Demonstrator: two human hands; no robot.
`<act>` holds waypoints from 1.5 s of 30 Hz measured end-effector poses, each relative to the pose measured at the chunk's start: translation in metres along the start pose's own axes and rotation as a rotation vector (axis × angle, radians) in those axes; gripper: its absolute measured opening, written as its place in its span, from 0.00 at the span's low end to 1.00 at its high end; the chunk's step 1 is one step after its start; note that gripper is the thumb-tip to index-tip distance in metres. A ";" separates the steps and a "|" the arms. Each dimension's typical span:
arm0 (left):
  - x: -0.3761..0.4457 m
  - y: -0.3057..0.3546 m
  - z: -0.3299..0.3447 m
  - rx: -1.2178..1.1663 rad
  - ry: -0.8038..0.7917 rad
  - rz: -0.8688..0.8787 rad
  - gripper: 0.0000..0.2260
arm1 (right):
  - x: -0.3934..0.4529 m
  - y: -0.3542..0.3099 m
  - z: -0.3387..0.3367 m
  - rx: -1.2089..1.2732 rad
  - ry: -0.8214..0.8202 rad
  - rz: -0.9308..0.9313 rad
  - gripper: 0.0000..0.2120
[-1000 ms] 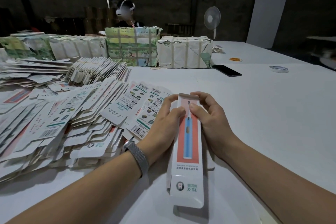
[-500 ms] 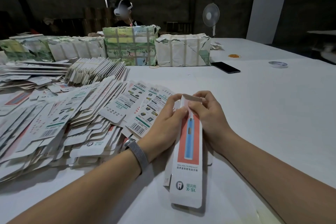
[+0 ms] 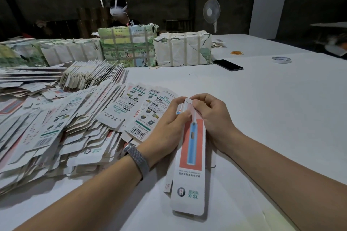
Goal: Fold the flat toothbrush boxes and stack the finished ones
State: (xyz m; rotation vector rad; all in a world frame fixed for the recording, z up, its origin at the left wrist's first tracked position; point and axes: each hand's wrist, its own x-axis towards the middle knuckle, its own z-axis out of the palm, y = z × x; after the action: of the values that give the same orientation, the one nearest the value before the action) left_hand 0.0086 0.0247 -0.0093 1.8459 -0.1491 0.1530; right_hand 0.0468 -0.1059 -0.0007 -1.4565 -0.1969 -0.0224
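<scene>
Here, left hand [image 3: 169, 127]: fingers curled, gripping the toothbrush box [image 3: 189, 157] top, lower centre of frame.
Right hand [image 3: 212, 118]: fingertips pinching its top flap.
Hidden: box's underside against the tabletop [image 3: 272, 118].

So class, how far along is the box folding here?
Done: no finished stack is visible. In hand: the left hand and right hand pinch the far end of one box. Left: the big pile of flat boxes.

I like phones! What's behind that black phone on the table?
Behind the black phone sits a taped, paper-wrapped bundle on the white table. What is inside its wrapping is hidden.
</scene>
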 end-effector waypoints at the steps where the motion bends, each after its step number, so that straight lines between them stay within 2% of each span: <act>1: 0.001 0.000 0.000 -0.003 0.002 0.001 0.22 | 0.000 0.000 0.000 -0.009 0.008 -0.010 0.06; 10: 0.005 -0.010 -0.002 -0.050 -0.010 0.001 0.14 | -0.002 -0.006 0.001 0.037 -0.001 0.028 0.08; 16: 0.006 -0.011 -0.003 -0.078 -0.032 0.005 0.21 | -0.003 -0.006 0.000 -0.008 0.036 0.000 0.07; 23: 0.001 -0.003 -0.006 -0.105 -0.081 -0.022 0.25 | -0.002 -0.005 0.001 -0.031 0.065 -0.033 0.14; 27: -0.002 0.003 -0.006 -0.112 -0.059 -0.027 0.27 | -0.003 -0.006 0.000 0.004 0.034 -0.025 0.14; 32: -0.004 0.008 -0.007 -0.069 -0.063 -0.025 0.27 | -0.001 -0.004 0.000 0.051 0.018 -0.016 0.15; 39: -0.009 0.012 -0.009 -0.044 -0.086 -0.035 0.20 | 0.001 -0.004 -0.002 0.049 0.018 -0.009 0.17; 43: -0.008 0.013 -0.008 -0.024 -0.076 -0.001 0.26 | 0.001 -0.003 -0.001 0.051 0.014 -0.011 0.17; 45: -0.007 0.011 -0.008 -0.032 -0.071 0.007 0.26 | 0.002 -0.002 -0.001 0.071 0.008 -0.020 0.17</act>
State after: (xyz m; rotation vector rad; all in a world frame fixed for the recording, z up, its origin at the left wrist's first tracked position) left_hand -0.0003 0.0298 0.0020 1.8198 -0.2062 0.0889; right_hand 0.0482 -0.1070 0.0015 -1.3835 -0.2039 -0.0371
